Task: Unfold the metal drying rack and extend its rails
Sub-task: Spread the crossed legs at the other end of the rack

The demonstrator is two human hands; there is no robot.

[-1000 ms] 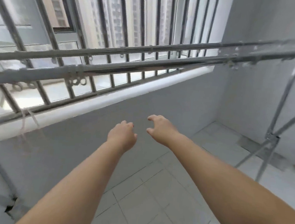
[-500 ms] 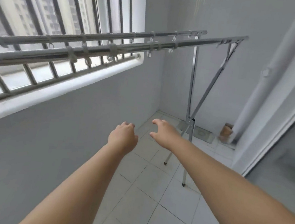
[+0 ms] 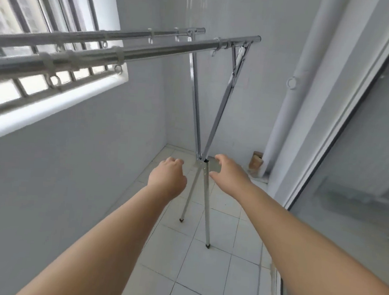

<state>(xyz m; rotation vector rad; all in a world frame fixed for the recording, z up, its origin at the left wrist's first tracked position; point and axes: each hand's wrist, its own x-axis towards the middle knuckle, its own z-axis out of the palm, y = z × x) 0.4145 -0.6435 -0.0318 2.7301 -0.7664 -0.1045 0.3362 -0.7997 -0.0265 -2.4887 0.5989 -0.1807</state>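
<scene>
The metal drying rack [image 3: 215,111] stands on the tiled floor, its crossed legs meeting at a hinge [image 3: 202,163] and spreading to two black-tipped feet. Two long rails [image 3: 150,50] with plastic clip rings run from the top of the legs toward the upper left, out of view. My left hand [image 3: 167,178] hangs in the air left of the hinge, fingers loosely curled, holding nothing. My right hand [image 3: 230,174] reaches out right of the hinge, fingers spread, holding nothing. Neither hand touches the rack.
A barred window with a white sill [image 3: 51,111] lines the left wall. A white drainpipe [image 3: 297,90] runs down the far right corner, with a small brown object [image 3: 257,162] at its foot. A sliding glass door [image 3: 365,150] bounds the right side.
The view has swung right and down from the window and rails to the rack's end legs. Both arms stay stretched forward; the right hand's fingers have spread.
</scene>
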